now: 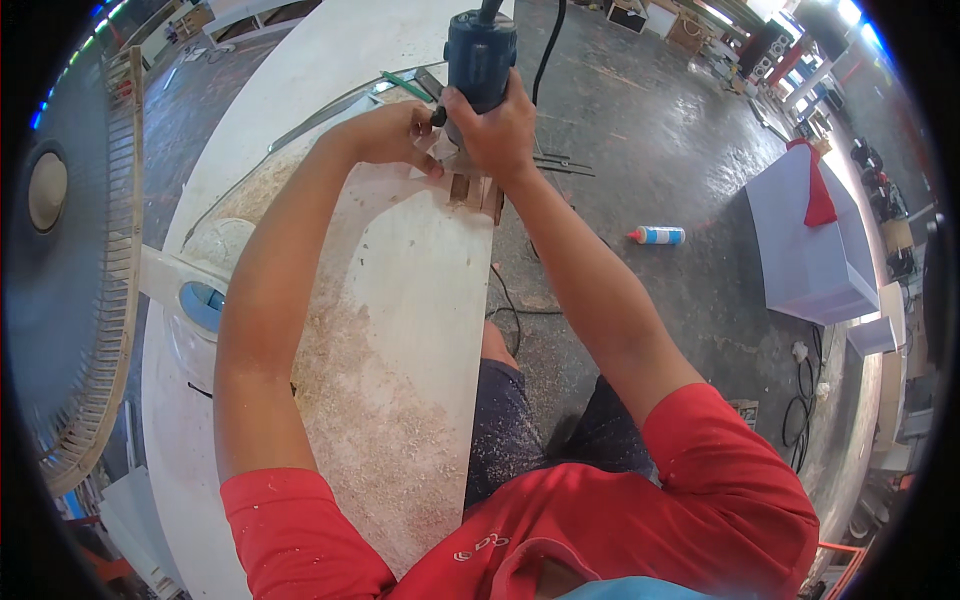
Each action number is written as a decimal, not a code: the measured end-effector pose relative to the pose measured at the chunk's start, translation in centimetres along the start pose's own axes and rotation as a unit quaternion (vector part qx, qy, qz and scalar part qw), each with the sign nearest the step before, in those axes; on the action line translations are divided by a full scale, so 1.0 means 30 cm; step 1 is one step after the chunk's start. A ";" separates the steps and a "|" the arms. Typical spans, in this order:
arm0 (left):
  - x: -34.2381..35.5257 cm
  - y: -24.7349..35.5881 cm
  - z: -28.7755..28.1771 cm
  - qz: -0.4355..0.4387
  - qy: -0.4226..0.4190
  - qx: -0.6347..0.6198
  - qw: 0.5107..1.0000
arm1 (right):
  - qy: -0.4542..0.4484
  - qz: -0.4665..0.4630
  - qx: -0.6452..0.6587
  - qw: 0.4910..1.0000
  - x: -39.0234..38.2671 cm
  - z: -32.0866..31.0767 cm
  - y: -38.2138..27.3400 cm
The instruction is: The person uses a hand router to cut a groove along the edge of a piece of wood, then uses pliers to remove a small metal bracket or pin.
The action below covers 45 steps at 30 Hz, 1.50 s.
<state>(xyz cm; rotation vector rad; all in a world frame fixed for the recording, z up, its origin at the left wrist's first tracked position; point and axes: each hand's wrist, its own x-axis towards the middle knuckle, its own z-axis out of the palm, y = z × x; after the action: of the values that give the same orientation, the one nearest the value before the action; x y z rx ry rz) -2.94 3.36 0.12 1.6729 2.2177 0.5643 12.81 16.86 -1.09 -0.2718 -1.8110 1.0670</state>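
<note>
A dark blue trim router (pixel 480 62) stands upright at the far right edge of a white board (pixel 425 275). My right hand (pixel 502 132) is wrapped round the lower part of its body, thumb on the near left side. Curled fingers of my left hand (pixel 392 133) close on the router's clear base from the left. Beneath the base, a small wooden piece (pixel 460 190) shows at the board's edge. The cutter is hidden by the base and my hands.
Wood shavings (pixel 370 430) cover much of the board. A metal straightedge (pixel 320 122) and a green stick (pixel 408 86) lie beyond my left hand. A large fan (pixel 75 250) stands at left. On the floor are a glue bottle (pixel 657 235) and a white box (pixel 805 240).
</note>
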 end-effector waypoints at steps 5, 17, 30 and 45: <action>-0.002 -0.009 -0.004 -0.015 -0.006 -0.006 1.000 | 0.011 -0.010 0.005 1.000 0.006 0.011 -0.006; 0.004 0.026 -0.020 -0.025 -0.034 -0.007 0.999 | 0.022 -0.043 0.007 0.999 0.015 0.016 0.028; 0.002 0.025 0.007 0.013 0.011 -0.016 1.000 | 0.027 -0.075 0.001 0.997 0.001 0.014 0.042; -0.002 0.019 0.017 -0.008 0.020 -0.020 1.000 | -0.003 -0.041 0.006 0.999 -0.002 0.006 0.039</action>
<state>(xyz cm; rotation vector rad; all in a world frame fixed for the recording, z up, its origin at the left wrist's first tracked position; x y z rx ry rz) -2.20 3.51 -0.06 1.6368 2.2309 0.6400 12.37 17.43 -2.04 -0.1853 -1.8043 1.0211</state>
